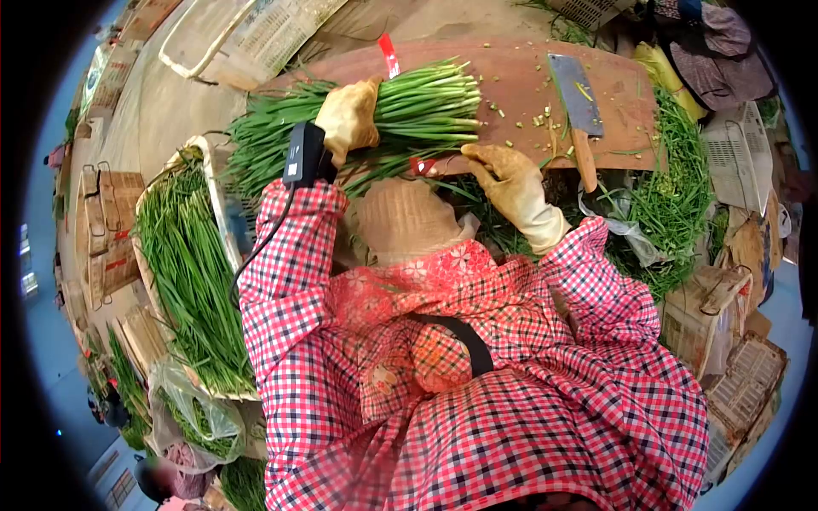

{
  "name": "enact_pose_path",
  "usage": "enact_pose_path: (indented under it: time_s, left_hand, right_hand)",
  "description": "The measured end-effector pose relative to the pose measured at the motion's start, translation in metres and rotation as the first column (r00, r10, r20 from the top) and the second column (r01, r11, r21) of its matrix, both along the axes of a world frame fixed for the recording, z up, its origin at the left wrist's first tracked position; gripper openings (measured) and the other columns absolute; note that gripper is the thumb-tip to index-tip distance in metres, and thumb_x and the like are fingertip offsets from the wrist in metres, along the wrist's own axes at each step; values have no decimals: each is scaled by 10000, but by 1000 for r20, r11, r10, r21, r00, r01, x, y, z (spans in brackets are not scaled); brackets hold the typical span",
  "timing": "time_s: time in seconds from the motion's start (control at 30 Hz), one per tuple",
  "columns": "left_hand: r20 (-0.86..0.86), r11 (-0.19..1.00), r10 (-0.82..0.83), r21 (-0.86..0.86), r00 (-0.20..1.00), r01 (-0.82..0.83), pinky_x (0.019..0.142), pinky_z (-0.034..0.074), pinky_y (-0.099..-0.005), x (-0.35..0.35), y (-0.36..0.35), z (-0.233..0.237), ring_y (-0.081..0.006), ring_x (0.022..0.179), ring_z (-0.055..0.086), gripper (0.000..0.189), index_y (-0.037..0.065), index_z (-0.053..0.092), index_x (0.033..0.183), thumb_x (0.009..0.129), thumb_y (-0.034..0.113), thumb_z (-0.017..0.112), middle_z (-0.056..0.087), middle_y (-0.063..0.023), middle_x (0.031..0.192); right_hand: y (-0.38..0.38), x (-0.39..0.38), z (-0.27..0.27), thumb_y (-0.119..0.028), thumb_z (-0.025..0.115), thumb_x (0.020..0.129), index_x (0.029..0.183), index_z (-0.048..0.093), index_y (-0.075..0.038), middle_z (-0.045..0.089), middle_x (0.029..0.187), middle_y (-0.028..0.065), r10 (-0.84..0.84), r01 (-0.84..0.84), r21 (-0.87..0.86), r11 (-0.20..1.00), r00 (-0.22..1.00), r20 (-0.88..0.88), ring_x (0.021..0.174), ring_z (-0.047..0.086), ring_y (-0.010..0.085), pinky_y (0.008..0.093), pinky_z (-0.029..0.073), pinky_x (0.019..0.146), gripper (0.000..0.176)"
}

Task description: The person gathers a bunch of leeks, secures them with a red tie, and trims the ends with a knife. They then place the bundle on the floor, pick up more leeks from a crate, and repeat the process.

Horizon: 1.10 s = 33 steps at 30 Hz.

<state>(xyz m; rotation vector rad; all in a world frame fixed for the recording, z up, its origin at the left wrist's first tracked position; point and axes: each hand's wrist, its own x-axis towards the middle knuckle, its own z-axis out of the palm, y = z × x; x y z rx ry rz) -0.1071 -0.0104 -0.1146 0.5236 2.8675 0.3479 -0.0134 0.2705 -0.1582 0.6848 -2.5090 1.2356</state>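
A thick bundle of chives (426,106) lies across the wooden board, its pale cut stem ends to the right and its leaves to the left. My left hand (348,119), in a tan work glove, presses down around the bundle's middle; its fingertips are partly hidden. A red strip (388,55) sticks out beyond the bundle's far side, and a red tag-like piece (421,165) shows at the near side. My right hand (511,183), in a soiled glove, hovers by the board's near edge, thumb and fingers apart, holding nothing visible. A cleaver (577,98) with a wooden handle rests on the board farther right.
Cut stem bits lie on the board (511,64). A crate of chives (192,272) stands to the left, and loose green trimmings (682,179) pile up at the right. Plastic crates (740,157) are on the right side, with another person (716,51) at the upper right.
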Motion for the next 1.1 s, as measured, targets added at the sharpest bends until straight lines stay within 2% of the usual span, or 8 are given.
enact_pose_path:
  time_s: [0.33,0.43,0.73,0.77,0.83,0.9,0.97,1.1]
  left_hand:
    - [38,999,8,-31,999,-7,922,496,-422,-4,1,-2,-402,1093,602,860,-34,456,1356,580,86,805,639,-266,1112]
    - [32,999,10,-40,999,-9,923,497,-422,-3,1,-3,-402,1094,602,870,-30,449,1362,580,85,813,639,-262,1116]
    - [94,998,14,54,995,-19,892,511,-435,-6,2,0,-407,1047,628,770,-32,487,1279,581,33,808,669,-256,1027]
    - [87,999,12,40,996,-15,885,513,-437,-7,1,-2,-408,1038,631,759,-31,491,1268,582,35,808,670,-255,1017]
    - [70,999,13,31,997,-15,870,515,-441,-5,2,-4,-410,1023,635,737,-28,498,1249,583,39,807,671,-255,1002]
    - [53,1000,11,24,999,-12,857,516,-448,-3,1,-1,-413,1009,636,717,-25,503,1230,584,46,806,669,-256,993]
    - [29,1000,-14,23,999,13,838,514,-455,-7,-4,-8,-420,993,632,707,-20,499,1213,583,61,809,662,-256,983]
    - [22,1000,-28,0,999,28,833,511,-452,-6,-5,-9,-416,1001,624,713,-16,489,1213,584,72,814,654,-253,990]
  right_hand:
    - [-18,35,1,-235,725,881,1056,677,5,714,906,146,-180,179,-24,984,981,-68,853,695,300,369,546,751,301]
    - [-33,38,10,-273,657,905,1068,691,-55,705,947,148,-3,-47,56,997,742,670,850,685,295,367,544,742,275]
    - [-157,98,52,-197,610,854,717,658,-80,622,639,57,249,182,652,736,823,-511,540,584,170,305,420,443,186]
    - [-131,86,81,-220,595,893,750,678,-50,655,673,76,541,-458,365,810,824,-166,571,618,193,317,452,473,237]
    - [-82,73,105,-271,589,947,851,706,-14,709,785,93,550,-604,129,786,780,299,708,685,211,332,516,584,298]
    - [-40,65,37,-287,627,949,961,722,-28,727,870,117,312,-253,-355,900,943,117,795,706,214,336,541,667,276]
    - [-9,40,70,-316,668,904,1051,726,-79,733,946,134,-36,99,-64,993,771,636,789,714,265,378,567,683,285]
    - [-19,30,21,-355,632,925,1056,707,-74,724,918,136,-12,-29,78,997,876,481,821,700,304,368,547,687,319]
